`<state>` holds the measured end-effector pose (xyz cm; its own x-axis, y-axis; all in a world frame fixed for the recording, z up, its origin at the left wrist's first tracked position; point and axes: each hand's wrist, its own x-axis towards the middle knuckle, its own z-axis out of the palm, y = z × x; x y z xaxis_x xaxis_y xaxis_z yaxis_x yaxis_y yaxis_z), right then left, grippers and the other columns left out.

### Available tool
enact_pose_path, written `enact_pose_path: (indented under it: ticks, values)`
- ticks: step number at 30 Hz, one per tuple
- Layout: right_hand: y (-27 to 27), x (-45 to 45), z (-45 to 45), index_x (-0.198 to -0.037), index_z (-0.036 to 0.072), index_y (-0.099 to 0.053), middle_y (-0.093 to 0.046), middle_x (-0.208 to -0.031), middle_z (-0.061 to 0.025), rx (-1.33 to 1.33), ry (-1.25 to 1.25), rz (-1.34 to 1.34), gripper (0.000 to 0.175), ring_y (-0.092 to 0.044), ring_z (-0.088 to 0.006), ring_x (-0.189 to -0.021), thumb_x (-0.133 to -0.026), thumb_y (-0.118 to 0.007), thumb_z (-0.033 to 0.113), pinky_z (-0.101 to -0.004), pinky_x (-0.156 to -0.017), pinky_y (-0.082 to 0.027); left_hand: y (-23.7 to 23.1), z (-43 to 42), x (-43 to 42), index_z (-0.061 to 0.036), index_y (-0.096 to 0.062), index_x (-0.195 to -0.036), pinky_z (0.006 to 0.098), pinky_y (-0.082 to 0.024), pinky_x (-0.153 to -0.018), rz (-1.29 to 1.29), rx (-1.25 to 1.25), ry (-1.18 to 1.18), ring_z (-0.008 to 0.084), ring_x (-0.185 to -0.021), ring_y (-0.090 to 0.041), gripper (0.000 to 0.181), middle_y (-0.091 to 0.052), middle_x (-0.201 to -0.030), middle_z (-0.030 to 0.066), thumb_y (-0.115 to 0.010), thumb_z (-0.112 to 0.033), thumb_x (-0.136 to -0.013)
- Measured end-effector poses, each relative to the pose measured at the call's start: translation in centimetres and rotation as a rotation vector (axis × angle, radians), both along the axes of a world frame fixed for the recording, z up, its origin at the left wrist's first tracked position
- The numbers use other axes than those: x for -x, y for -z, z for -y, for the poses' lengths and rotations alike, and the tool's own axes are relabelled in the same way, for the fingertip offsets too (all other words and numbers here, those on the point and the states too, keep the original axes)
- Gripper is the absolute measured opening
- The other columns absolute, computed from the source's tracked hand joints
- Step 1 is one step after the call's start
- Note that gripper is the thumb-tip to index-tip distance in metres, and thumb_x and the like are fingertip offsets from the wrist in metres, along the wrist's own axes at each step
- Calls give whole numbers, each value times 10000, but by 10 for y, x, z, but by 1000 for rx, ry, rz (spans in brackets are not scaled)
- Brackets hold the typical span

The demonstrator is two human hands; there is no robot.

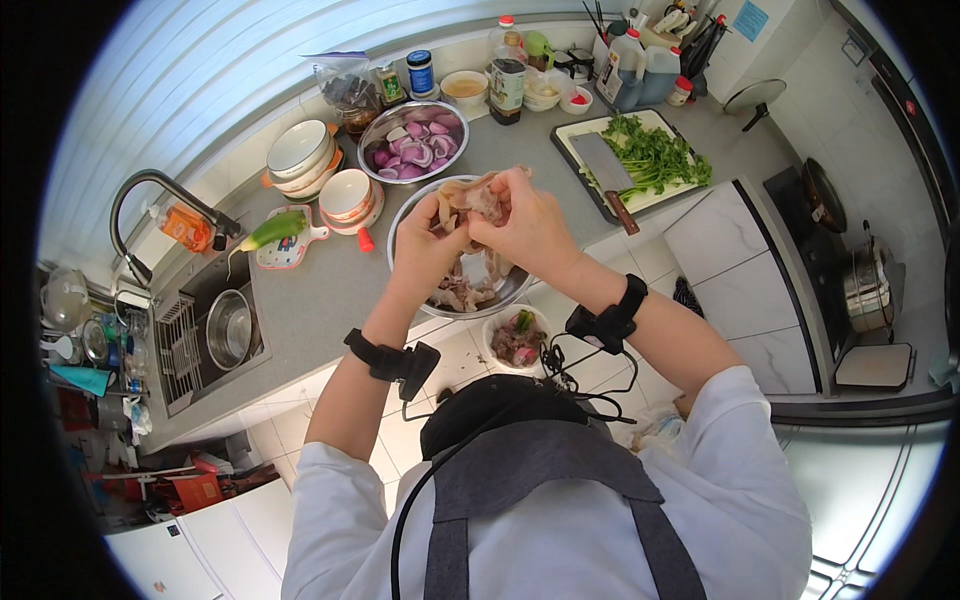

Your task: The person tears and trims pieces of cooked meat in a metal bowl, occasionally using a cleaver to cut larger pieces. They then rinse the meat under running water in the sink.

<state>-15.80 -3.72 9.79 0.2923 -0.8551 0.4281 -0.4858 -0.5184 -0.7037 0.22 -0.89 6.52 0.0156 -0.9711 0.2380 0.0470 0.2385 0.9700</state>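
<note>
Both of my hands are raised over a steel bowl (517, 289) near the counter's front edge. Between them is a piece of raw, pale meat with skin (480, 199). My left hand (427, 244) pinches its left side, and my right hand (529, 221) grips it from the right with bent fingers. More raw meat pieces (461, 292) lie in the bowl below, partly hidden by my hands. Just behind stands another steel bowl (364, 161) with cut purple onions (416, 150).
A cleaver (604, 165) and green herbs (652, 150) lie on a cutting board (645, 201) at right, the cleaver's handle past the board's edge. Left are stacked bowls (349, 196), a green radish (276, 229) and a sink (255, 330). A waste bin (491, 330) stands below the counter.
</note>
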Motion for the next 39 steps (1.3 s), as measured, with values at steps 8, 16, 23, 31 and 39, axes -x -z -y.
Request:
enact_pose_path:
  ticks: [8,16,23,31,39]
  values:
    - [0,-5,-1,-953,-5,-482,-621,-750,-198,-27,36,-38,416,-633,-380,-697,-695,-688,249,-435,-634,-503,2,1,0,-17,-571,-1170,241,-516,-786,109,80,-3,81,-881,-594,394,-615,-1042,30,-668,10,-789]
    - [8,-7,1,-946,-4,-489,-620,-769,-212,-71,39,-111,399,-624,-395,-743,-703,-668,257,-450,-667,-501,6,2,-2,-12,-583,-1171,258,-524,-769,78,6,-6,93,-870,-611,387,-631,-1006,26,-662,9,-793]
    - [39,-6,34,-963,15,-533,-639,-812,-118,-332,-134,281,340,-644,-201,-755,-800,-708,256,-325,-695,-517,19,22,-14,9,-600,-1140,230,-501,-736,-59,-59,39,72,-838,-599,350,-651,-963,31,-673,-9,-798]
    - [75,14,34,-1206,18,-526,-667,-997,-164,-409,-220,84,417,-660,-264,-882,-835,-633,176,-344,-794,-511,73,55,-13,17,-598,-1059,242,-504,-696,99,-214,-74,104,-796,-607,283,-642,-934,46,-692,-28,-796]
    - [126,41,28,-1365,28,-391,-595,-1176,-184,-592,-296,-326,594,-615,-272,-1041,-823,-602,145,-353,-879,-492,114,59,2,-4,-612,-1094,299,-498,-756,74,-599,118,144,-865,-606,291,-644,-977,54,-685,-130,-842]
